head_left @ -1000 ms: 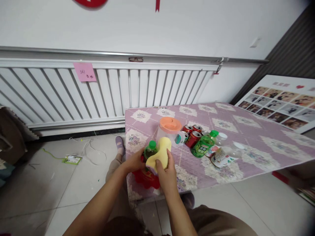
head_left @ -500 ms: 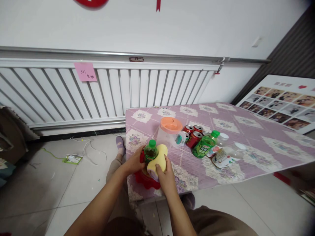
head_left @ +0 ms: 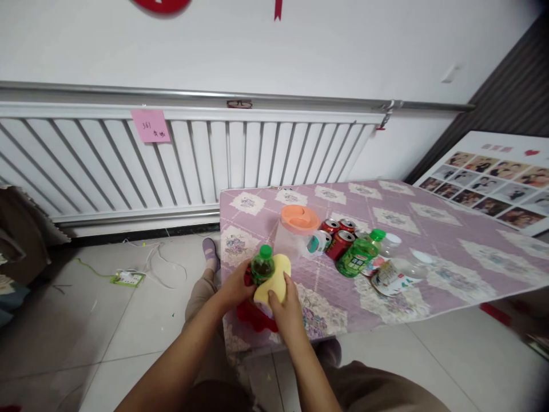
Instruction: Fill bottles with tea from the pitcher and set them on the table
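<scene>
My left hand [head_left: 238, 284] is closed around a green-capped plastic bottle [head_left: 263, 266] with dark contents, held near the front left corner of the table. In my right hand [head_left: 286, 304] is a yellow sponge [head_left: 275, 284], gripped between thumb and fingers and pressed against the bottle's right side. Part of the bottle's lower body is hidden behind the sponge and fingers. Beneath both hands lies a red scalloped dish [head_left: 257, 320], mostly covered by them. Just beyond stands a clear plastic jug [head_left: 286, 243] with an orange lid [head_left: 300, 220].
Several drink cans [head_left: 340, 243] stand right of the jug. Beside them are a green-labelled bottle [head_left: 357, 257] and a clear bottle with a white cap [head_left: 397, 276]. A flowered cloth [head_left: 429, 217] covers the table. Behind is a white radiator [head_left: 257, 149]; a power strip [head_left: 127, 278] lies on the floor.
The sponge has shifted slightly down and left along the bottle, and its tilt has changed a little. Both hands keep their hold; the view has moved very slightly.
</scene>
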Motion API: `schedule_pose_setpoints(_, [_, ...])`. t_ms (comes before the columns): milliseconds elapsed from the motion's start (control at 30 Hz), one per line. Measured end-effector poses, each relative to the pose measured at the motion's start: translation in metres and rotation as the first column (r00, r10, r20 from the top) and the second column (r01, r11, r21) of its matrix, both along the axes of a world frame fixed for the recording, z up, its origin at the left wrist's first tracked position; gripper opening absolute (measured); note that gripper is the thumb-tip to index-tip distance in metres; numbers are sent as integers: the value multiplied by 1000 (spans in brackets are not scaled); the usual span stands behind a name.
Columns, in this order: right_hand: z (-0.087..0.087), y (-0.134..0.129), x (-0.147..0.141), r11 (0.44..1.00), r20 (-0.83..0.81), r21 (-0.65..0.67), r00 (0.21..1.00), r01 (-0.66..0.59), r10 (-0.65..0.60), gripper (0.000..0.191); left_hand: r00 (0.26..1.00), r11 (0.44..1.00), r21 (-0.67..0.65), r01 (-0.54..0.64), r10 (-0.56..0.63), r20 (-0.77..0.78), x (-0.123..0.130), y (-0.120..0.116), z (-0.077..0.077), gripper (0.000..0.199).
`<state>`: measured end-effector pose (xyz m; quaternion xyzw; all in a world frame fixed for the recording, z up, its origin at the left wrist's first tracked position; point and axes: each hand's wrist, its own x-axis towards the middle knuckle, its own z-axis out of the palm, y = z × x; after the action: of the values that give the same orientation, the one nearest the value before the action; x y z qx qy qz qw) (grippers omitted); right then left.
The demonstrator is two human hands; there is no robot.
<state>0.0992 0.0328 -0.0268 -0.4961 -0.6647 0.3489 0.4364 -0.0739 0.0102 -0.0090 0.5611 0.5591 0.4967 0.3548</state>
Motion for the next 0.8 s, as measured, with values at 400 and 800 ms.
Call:
schedule_pose_setpoints(400, [35, -3, -14, 948, 56, 317, 998, 10, -29, 57, 993, 993, 30, -118, 118, 20, 15, -3, -17, 64])
schedule_pose_setpoints(800, [9, -13, 19, 996, -5, 56, 997, 76, -75, 62, 996, 1000, 22, -1, -1, 87, 15, 1, 3, 65])
